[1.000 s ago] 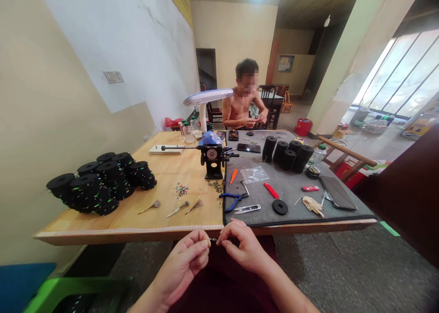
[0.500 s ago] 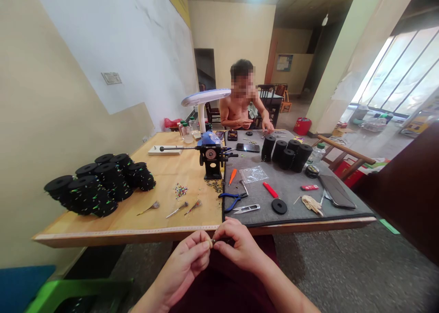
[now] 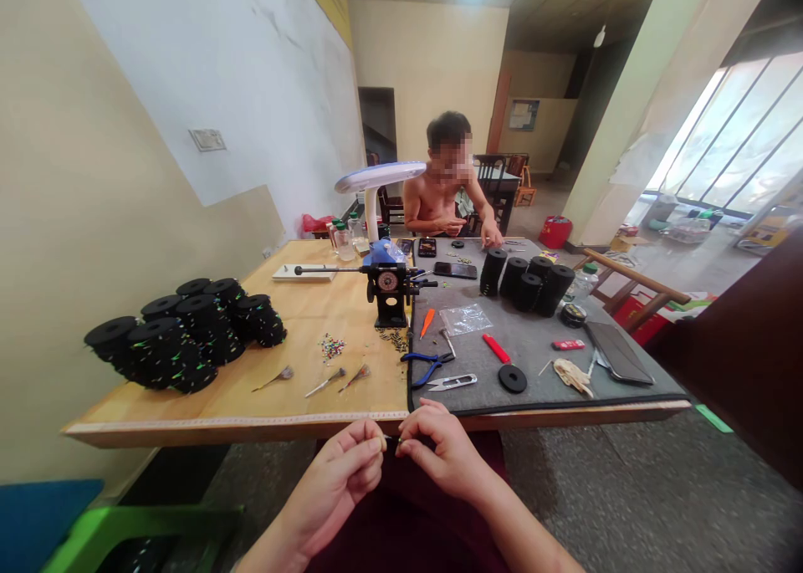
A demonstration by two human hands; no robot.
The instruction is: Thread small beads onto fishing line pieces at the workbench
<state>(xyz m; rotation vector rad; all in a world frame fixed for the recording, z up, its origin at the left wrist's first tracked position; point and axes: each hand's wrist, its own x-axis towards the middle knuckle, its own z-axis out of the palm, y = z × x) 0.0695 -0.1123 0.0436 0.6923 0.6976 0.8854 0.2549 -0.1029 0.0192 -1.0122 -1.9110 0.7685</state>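
My left hand (image 3: 342, 477) and my right hand (image 3: 439, 447) meet just below the near edge of the wooden table (image 3: 207, 418), above my lap. Both are closed in a pinch on the two ends of a tiny dark piece (image 3: 391, 441) too small to name. Closest on the table above my hands lie blue-handled pliers (image 3: 425, 364) and a small metal thread snip (image 3: 452, 381) on the grey mat (image 3: 533, 343).
Black spools (image 3: 181, 330) are heaped at the left, more stand upright (image 3: 525, 282) at the back right. A black hand-crank winder (image 3: 387, 293), a lamp (image 3: 380, 180), a black disc (image 3: 513, 378), a red tool (image 3: 495, 348) and a phone (image 3: 618, 351) share the table. A person (image 3: 447, 190) sits at the far end.
My two hands stay pinched together; they closed up slightly half a second ago and are a touch apart again. The person opposite has put a hand out onto the mat.
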